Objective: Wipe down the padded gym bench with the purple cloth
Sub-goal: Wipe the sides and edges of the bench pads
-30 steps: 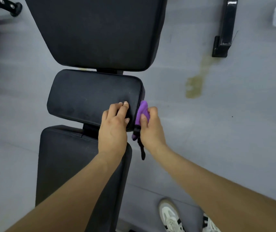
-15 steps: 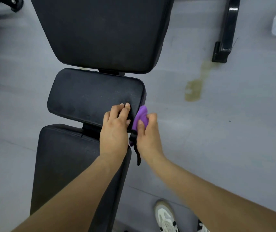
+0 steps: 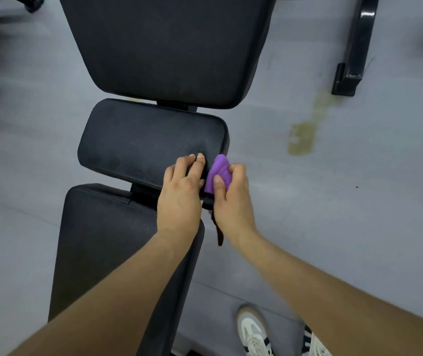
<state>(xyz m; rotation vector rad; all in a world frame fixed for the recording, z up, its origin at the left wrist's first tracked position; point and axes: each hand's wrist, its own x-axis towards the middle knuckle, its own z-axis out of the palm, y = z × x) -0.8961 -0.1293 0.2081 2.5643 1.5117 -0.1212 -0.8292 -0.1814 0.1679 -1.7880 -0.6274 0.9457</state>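
Purple cloth in right hand

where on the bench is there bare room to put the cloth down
Free: the wide black back pad, and the long black seat pad left of the left hand. Crowded: the small middle pad's right corner, where the right hand grips the purple cloth.

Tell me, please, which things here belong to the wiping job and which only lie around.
Belong to the job:
- purple cloth, gripped by the right hand
- middle bench pad, left hand resting on it
- large upper pad
- long lower pad

Only lying around:
- black metal bar
- yellowish floor stain
- white sneakers
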